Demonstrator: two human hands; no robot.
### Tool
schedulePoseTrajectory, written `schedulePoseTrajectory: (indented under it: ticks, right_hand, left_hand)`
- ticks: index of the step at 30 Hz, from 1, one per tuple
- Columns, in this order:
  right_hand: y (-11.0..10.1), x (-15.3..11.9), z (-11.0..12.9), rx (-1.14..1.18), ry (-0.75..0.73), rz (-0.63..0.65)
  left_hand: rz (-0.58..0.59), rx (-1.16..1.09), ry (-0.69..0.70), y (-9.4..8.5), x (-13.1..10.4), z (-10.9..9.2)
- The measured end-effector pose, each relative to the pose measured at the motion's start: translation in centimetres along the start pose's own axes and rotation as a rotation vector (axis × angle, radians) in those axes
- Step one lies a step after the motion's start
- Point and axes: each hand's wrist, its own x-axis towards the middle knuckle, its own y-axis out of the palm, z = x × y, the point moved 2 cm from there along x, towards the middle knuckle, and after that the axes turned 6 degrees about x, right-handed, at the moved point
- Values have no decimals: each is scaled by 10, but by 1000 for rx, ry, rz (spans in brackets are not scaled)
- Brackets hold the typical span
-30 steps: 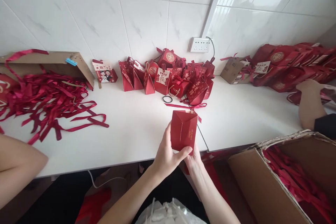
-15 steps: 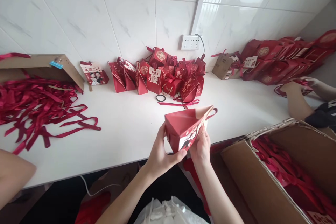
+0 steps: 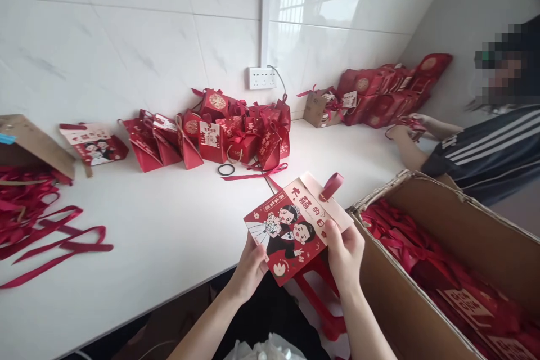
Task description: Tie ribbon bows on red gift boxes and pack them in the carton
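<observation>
Between both hands, over the table's front edge, is a red gift box [image 3: 291,230] with a cartoon couple and pale lettering on its face. A red ribbon loop [image 3: 332,186] sticks up from its pale top edge. My left hand [image 3: 250,270] grips the lower left corner, thumb on the front. My right hand [image 3: 346,253] pinches the right side near the pale flap, thumb on the front. The fingers behind the box are hidden. Just beyond the box lie a loose red ribbon [image 3: 257,175] and a black ring [image 3: 226,169].
Several red gift boxes [image 3: 211,143] stand along the wall, with another box [image 3: 97,146] to their left. Red ribbons [image 3: 29,208] spill from a carton [image 3: 36,135] at left. An open carton [image 3: 392,287] of red boxes stands at right. A co-worker [image 3: 485,146] handles something red.
The box has turned so its printed face is toward me. My right hand has shifted to the pale flap side. The view has swung right, bringing more of the co-worker into sight.
</observation>
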Motion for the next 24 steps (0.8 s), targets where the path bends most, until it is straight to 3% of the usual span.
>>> schedulePoseTrajectory:
  ticks: [2, 5, 8, 11, 14, 17, 21, 24]
  right_hand:
    - [-7, 8, 1, 3, 152, 41]
    - [-14, 19, -8, 184, 492, 128]
    - [-17, 22, -18, 376, 794, 116]
    - [-16, 18, -19, 455, 885, 110]
    - [-24, 10, -10, 426, 801, 131]
    - [-58, 6, 15, 230, 536, 36]
    - [-145, 4, 69, -177, 101, -402]
    - [-214, 7, 95, -719, 96, -554]
  left_hand:
    - [-15, -39, -104, 8, 5, 4]
    - [-110, -32, -244, 19, 15, 1]
    - [-187, 2, -316, 27, 25, -5]
    - [-230, 24, -338, 30, 29, -8]
    - [-166, 64, -317, 33, 30, -9]
    - [-45, 102, -278, 37, 32, -8]
    - [79, 237, -264, 42, 40, 2]
    - [234, 380, -288, 51, 43, 16]
